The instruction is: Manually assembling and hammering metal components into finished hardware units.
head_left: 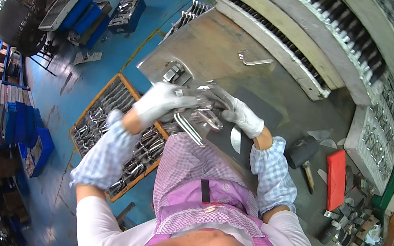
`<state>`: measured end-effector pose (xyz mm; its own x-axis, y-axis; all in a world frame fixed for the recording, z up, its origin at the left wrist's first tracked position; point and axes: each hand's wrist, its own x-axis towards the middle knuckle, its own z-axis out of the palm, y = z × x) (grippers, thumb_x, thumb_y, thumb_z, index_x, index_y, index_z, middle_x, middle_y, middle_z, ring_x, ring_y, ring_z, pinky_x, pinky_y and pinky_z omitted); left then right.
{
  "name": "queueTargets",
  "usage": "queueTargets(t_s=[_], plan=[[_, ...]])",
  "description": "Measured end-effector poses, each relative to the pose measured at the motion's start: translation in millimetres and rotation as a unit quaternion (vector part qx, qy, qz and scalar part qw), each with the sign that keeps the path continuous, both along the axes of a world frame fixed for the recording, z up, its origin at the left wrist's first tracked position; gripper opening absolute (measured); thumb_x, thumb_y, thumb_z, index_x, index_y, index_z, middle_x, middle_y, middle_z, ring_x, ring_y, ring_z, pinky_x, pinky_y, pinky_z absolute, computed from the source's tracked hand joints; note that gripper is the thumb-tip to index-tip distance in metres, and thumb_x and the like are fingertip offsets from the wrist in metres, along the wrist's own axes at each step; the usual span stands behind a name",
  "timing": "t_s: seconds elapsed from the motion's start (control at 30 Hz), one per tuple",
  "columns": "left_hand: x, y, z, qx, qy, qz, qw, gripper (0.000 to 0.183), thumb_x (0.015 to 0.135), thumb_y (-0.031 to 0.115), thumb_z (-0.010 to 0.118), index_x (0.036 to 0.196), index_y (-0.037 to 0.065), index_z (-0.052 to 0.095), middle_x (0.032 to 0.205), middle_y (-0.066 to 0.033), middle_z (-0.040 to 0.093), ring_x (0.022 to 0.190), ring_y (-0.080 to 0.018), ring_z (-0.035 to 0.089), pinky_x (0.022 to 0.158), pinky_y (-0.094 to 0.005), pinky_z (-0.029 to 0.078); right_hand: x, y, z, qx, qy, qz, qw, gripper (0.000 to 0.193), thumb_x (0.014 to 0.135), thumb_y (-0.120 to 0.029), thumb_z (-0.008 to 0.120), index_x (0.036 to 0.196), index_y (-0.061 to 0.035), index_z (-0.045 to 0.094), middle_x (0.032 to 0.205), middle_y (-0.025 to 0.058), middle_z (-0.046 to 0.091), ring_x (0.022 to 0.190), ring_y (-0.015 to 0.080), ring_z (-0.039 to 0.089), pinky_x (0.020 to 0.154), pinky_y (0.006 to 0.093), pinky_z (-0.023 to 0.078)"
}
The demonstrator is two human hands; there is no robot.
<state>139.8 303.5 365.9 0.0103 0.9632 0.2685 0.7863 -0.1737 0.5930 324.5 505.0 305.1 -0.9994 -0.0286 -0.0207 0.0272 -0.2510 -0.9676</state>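
Bench [197, 40] holds a red case [336, 180] — and perhaps a hammer [302, 152].

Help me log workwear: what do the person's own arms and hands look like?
The left hand and right hand wear white gloves, greyish over the fingers. Light blue-and-white checked sleeve covers, gathered at the ends, sit below white sleeves.

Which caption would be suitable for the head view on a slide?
Gloved left hand and right hand over a workbench, shiny metal pieces between them; brown-rimmed tray of metal parts at left.
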Motion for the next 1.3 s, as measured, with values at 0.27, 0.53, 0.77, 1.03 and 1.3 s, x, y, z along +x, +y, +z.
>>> queueTargets(t_s=[0.27, 0.53, 0.77, 1.03, 1.3], plan=[[66, 183, -59, -0.318, -0.545, 0.175, 0.756, 0.037, 0.091, 0.037, 0.07, 0.107, 0.004, 0.073, 0.076, -0.0024, 0.066, 0.06, -0.0094, 0.057, 0.055, -0.0252, 0.047, 84, 79, -38, -0.024, -0.122, -0.203, 0.971, 0.074, 0.078, -0.011, 0.074, 0.144, 0.0004, 0.043, 0.129, 0.0085, 0.06, 0.112, 0.0132, 0.057, 0.097, 0.0254, 0.045], [30, 223, -97, -0.257, -0.268, 0.259, 0.892, 0.05, 0.096, 0.053, 0.054, 0.114, 0.01, 0.071, 0.078, -0.009, 0.068, 0.061, -0.0154, 0.06, 0.058, -0.0332, 0.048, 114, 109, -102, -0.013, -0.18, -0.557, 0.811, 0.04, 0.086, -0.017, 0.069, 0.125, -0.0079, 0.065, 0.101, 0.0131, 0.073, 0.075, 0.0214, 0.068, 0.069, 0.03, 0.054], [109, 138, -56, -0.128, -0.207, 0.302, 0.922, 0.048, 0.092, 0.045, 0.061, 0.106, 0.0, 0.072, 0.099, -0.0236, 0.071, 0.094, -0.0316, 0.069, 0.084, -0.0382, 0.052, 141, 78, -69, 0.22, -0.174, -0.601, 0.748, 0.033, 0.095, -0.029, 0.063, 0.118, -0.0053, 0.066, 0.094, 0.0202, 0.071, 0.087, 0.0362, 0.069, 0.075, 0.0395, 0.051], [200, 43, -107, -0.179, -0.567, 0.364, 0.717, 0.042, 0.103, 0.029, 0.053, 0.131, -0.002, 0.056, 0.099, -0.0084, 0.068, 0.081, -0.0129, 0.063, 0.072, -0.0244, 0.05, 139, -46, -35, 0.358, -0.093, -0.297, 0.88, 0.037, 0.097, -0.038, 0.058, 0.112, -0.0062, 0.07, 0.098, 0.0177, 0.07, 0.091, 0.0339, 0.068, 0.08, 0.038, 0.053], [199, -14, -145, -0.014, -0.448, 0.357, 0.819, 0.046, 0.103, 0.037, 0.051, 0.124, -0.003, 0.058, 0.073, -0.0024, 0.056, 0.068, -0.0121, 0.055, 0.059, -0.0269, 0.045, 97, -63, -96, 0.68, -0.194, -0.302, 0.639, 0.06, 0.082, -0.033, 0.071, 0.132, -0.0115, 0.048, 0.075, 0.0125, 0.064, 0.077, 0.0298, 0.067, 0.07, 0.0407, 0.054]])
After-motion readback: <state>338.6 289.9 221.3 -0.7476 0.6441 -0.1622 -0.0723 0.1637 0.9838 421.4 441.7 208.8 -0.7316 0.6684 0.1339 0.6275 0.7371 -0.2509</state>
